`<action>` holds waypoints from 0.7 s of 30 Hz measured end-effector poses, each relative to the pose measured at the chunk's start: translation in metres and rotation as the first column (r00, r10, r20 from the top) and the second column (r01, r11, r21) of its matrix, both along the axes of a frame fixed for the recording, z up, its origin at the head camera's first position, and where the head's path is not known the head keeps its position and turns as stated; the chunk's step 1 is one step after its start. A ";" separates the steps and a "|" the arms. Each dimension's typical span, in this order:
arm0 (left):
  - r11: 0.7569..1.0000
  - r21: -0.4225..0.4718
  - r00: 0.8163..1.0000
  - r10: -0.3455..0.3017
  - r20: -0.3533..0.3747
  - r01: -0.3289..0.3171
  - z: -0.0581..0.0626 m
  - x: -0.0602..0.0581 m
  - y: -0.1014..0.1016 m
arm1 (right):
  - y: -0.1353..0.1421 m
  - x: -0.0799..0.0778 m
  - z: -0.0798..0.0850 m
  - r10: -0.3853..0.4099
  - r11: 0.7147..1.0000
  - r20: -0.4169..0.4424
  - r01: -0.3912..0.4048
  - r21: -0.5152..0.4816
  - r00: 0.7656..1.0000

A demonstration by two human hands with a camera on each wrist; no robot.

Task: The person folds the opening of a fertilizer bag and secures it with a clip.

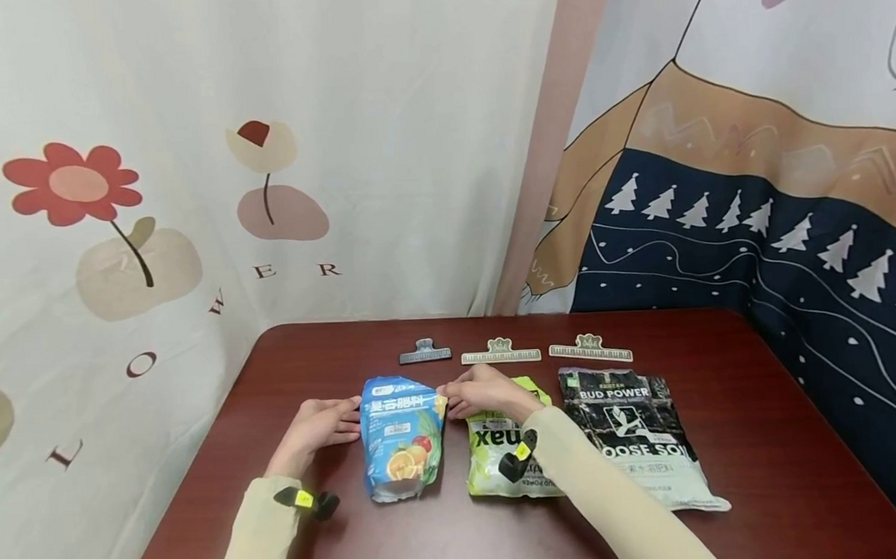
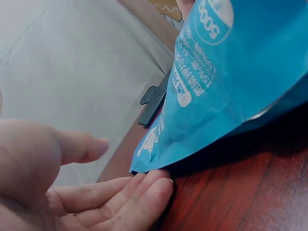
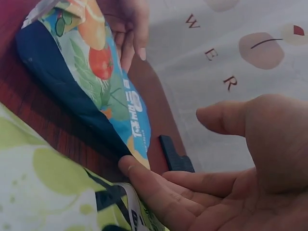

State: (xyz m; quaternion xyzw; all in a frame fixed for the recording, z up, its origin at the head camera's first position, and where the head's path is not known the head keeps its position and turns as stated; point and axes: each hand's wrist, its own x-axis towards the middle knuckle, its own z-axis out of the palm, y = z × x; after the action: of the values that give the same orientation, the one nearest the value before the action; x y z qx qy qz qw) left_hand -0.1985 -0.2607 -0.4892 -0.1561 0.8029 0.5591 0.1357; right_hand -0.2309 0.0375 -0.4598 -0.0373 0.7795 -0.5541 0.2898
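A blue fertilizer bag printed with fruit lies on the table between both hands. At its upper left edge is my left hand; in the left wrist view its fingertips touch the bag's edge from below, with the thumb held apart. My right hand is at the bag's upper right corner. In the right wrist view its index fingertip touches that corner, and the thumb stands away from it. Under my right hand and forearm lies a green bag, partly hidden by them.
A black and white soil bag lies on the right, partly behind my right sleeve. Along the table's back are a dark grey clip and two pale clips, one in the middle and one farther right. Printed curtains hang behind the table.
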 end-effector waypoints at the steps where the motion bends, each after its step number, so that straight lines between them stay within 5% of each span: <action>1: 1.000 -0.014 1.000 0.005 0.004 -0.005 0.000 -0.001 0.001 | -0.002 -0.001 -0.001 -0.004 1.000 0.005 0.004 0.001 1.000; 21: 0.991 -0.121 0.998 0.057 -0.009 -0.057 -0.001 -0.004 0.016 | -0.021 -0.008 -0.008 -0.147 0.980 -0.032 0.149 0.132 0.989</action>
State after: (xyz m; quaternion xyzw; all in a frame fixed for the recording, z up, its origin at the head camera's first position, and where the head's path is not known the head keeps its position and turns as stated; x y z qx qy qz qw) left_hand -0.2030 -0.2442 -0.4904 -0.1855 0.8309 0.5134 0.1078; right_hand -0.2390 0.0165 -0.4673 0.0342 0.8187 -0.5201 0.2410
